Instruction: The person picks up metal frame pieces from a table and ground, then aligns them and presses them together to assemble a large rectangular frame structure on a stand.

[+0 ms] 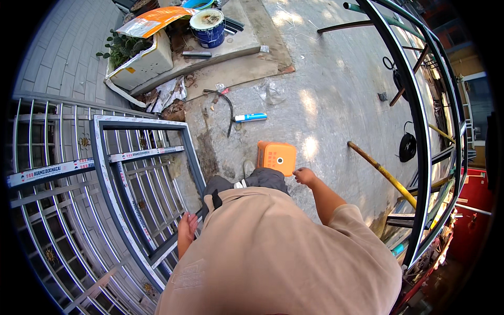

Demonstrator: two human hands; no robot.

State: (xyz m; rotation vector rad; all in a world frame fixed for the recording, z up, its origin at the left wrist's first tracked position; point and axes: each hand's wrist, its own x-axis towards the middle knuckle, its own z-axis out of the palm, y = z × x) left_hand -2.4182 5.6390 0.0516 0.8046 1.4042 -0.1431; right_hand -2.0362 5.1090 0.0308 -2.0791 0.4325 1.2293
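My left hand (187,227) hangs beside a grey metal window frame (190,152), palm partly up, its fingers apart and nothing in them. Protective printed film covers parts of that frame, which leans against silvery metal security bars (52,210). On my other side, my right hand (303,176) is held out by the near right edge of an orange plastic stool (281,156). Its fingers are curled in, and I see nothing in them. The stool has a round hole in its top and stands just ahead of my legs.
A blue tube (250,117) and a black hose (230,107) lie on the concrete. Farther off are a blue paint bucket (208,29) and a white planter (144,65) with a cactus. To the right stand a dark metal frame (415,105) and a yellow pole (380,170).
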